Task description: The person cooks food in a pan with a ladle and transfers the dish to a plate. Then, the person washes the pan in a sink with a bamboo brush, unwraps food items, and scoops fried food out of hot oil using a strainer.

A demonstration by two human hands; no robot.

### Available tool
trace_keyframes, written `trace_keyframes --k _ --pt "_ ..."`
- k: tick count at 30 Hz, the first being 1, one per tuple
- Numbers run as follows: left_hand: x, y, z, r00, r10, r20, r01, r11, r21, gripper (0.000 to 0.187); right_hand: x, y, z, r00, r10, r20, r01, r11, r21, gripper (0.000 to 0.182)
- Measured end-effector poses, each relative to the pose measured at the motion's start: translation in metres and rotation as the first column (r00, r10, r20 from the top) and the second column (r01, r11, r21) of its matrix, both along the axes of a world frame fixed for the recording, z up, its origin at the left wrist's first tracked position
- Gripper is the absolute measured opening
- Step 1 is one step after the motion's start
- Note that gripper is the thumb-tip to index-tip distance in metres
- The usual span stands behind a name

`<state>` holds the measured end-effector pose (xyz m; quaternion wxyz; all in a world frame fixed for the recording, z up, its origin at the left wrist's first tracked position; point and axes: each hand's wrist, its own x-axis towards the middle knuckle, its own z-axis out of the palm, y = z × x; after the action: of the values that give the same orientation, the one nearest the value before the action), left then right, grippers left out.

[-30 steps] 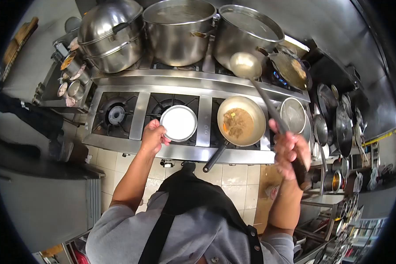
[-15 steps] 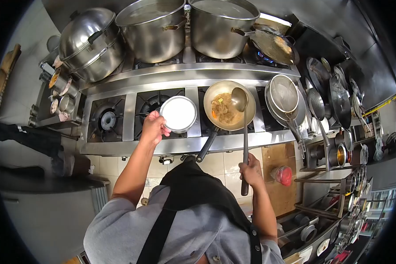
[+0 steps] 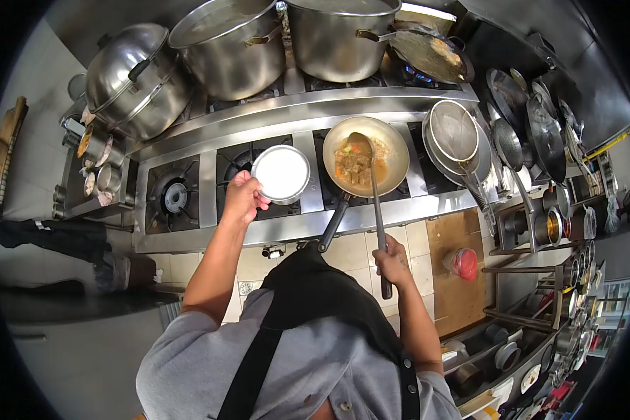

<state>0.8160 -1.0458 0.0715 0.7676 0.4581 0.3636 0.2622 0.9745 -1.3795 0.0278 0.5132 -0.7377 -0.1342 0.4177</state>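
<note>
My left hand (image 3: 245,198) grips the left rim of a round metal bowl (image 3: 308,183), held over a burner beside the frying pan. The inside of the bowl shows bright white. My right hand (image 3: 393,260) is wrapped round the dark grip of a long ladle (image 3: 375,199). Its scoop rests among chunky brown food (image 3: 354,170) with orange and green bits, in sauce, in the light-coloured frying pan (image 3: 393,143). The pan stands on the front row of the stove, its black handle (image 3: 334,222) pointing back toward my apron.
Two tall stockpots (image 3: 224,59) and a domed steamer pot (image 3: 136,87) line the back. A dark wok (image 3: 430,57) sits over a blue flame at the back right. A strainer (image 3: 453,131) lies on pans right of the frying pan. A red-topped container (image 3: 462,264) is on the floor.
The ladle's scoop has moved left and down into the food. My right hand has shifted slightly up and left with it. My left hand still holds the bowl; the view has shifted slightly.
</note>
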Motion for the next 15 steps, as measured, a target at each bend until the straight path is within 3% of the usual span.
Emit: trace_keyframes --k 1,3,7,12,15 --pt "0.001 0.001 0.0 1.0 0.002 0.0 -0.002 1.0 -0.001 0.014 -0.002 -0.005 0.004 0.979 0.068 0.191 -0.064 0.998 -0.03 0.037" --pt "0.002 0.003 -0.001 1.0 -0.003 0.007 0.003 1.0 -0.013 0.015 -0.01 -0.018 0.019 0.815 0.212 0.539 -0.171 0.977 -0.125 0.041" --pt "0.005 0.004 0.0 1.0 0.003 0.011 -0.002 1.0 -0.028 0.016 -0.028 -0.046 0.05 0.846 0.315 0.431 -0.137 0.909 -0.394 0.052" --pt "0.01 0.006 -0.002 1.0 -0.004 -0.018 0.004 0.999 -0.034 0.015 -0.038 -0.06 0.039 0.808 0.406 0.427 -0.178 0.859 -0.479 0.056" --pt "0.011 0.007 -0.004 1.0 -0.013 -0.018 0.013 1.0 -0.027 0.016 -0.029 -0.053 0.016 0.749 0.408 0.522 -0.14 0.868 -0.476 0.054"
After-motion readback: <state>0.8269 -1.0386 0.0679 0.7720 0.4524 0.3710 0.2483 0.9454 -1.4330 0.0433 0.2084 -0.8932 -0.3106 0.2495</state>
